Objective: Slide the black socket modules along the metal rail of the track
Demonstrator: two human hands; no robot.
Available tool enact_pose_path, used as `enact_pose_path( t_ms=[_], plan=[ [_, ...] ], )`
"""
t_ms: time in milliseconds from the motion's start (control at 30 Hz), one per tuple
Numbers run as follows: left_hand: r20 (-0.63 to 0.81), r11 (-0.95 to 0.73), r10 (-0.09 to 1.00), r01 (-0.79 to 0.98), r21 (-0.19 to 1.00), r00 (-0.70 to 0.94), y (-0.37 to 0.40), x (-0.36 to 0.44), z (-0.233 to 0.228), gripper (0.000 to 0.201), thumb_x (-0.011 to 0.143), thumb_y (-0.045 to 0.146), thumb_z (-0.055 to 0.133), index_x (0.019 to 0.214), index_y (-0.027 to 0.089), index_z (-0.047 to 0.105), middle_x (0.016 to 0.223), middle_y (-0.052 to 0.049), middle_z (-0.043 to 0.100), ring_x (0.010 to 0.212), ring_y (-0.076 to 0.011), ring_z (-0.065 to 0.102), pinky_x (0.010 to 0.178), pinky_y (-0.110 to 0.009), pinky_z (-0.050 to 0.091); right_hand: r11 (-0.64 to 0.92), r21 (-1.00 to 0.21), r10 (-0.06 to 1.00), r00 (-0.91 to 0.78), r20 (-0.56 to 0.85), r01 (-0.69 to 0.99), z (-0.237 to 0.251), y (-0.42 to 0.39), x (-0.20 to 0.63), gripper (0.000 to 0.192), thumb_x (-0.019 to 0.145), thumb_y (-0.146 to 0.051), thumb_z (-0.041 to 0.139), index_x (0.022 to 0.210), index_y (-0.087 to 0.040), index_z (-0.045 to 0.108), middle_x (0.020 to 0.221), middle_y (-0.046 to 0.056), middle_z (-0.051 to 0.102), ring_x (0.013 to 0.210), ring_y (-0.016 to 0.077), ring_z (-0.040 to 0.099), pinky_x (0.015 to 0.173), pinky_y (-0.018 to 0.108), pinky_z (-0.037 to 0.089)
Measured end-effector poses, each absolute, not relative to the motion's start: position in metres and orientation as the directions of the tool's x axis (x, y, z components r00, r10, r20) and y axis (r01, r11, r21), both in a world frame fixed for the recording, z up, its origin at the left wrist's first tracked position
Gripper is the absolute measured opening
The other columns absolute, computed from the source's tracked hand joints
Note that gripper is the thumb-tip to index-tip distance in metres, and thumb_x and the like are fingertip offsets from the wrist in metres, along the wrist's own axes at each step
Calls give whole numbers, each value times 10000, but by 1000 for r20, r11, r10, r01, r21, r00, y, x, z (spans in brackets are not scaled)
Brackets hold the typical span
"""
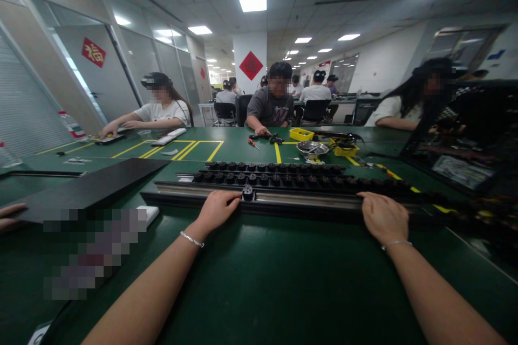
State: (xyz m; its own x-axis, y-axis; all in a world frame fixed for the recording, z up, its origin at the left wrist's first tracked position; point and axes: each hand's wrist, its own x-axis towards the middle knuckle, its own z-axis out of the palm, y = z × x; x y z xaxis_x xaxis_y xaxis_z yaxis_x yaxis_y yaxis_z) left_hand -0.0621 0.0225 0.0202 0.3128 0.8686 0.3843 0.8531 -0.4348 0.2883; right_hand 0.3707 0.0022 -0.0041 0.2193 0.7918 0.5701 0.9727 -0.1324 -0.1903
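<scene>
Door sign (94,53) reading 福, green table (283,285), hands (218,211) (385,218) on black rail (307,207)

Knob (248,193) in rail (307,198), by my left hand (218,210). Behind rail: knob rows (265,178), bowl (311,154). Left of rail: panel (93,188).

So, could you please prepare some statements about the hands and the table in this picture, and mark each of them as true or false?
1. The left hand and the right hand both touch the near black rail. True.
2. The two hands are clasped together. False: they are well apart along the rail.
3. A round black piece sits at the rail, right next to the left hand. True.
4. The tabletop is bright red. False: it is dark green.
5. A metal bowl stands beyond the rail, farther from the person. True.
</scene>
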Motion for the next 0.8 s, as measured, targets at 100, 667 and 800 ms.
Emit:
enact_pose_path(
  t_ms=[100,667,800],
  plan=[
    [387,-442,864,852,280,321,22,-61,20,319,883,346,466,1093,234,678,1088,-18,701,1013,-202,636,939,-347,444,-124,-188,796,211,568,974,-4,2,371,442,874,-289,266,1033,-215,671,1104,71,665,1076,251,549,908,453,374],
    [370,-461,855,858,225,362,24,-61,18,313,901,345,440,1114,282,660,1092,12,700,985,-190,647,910,-353,445,-130,-188,800,215,561,974,-3,2,371,430,875,-287,277,1030,-216,672,1104,71,666,1071,249,552,904,451,386],
    [355,-484,843,857,176,404,23,-62,19,333,895,375,455,1182,315,613,1131,27,684,1002,-198,638,916,-371,430,-136,-175,804,212,556,975,-1,1,370,432,877,-289,273,1040,-214,666,1117,69,661,1079,247,548,912,447,381]
  ],
)
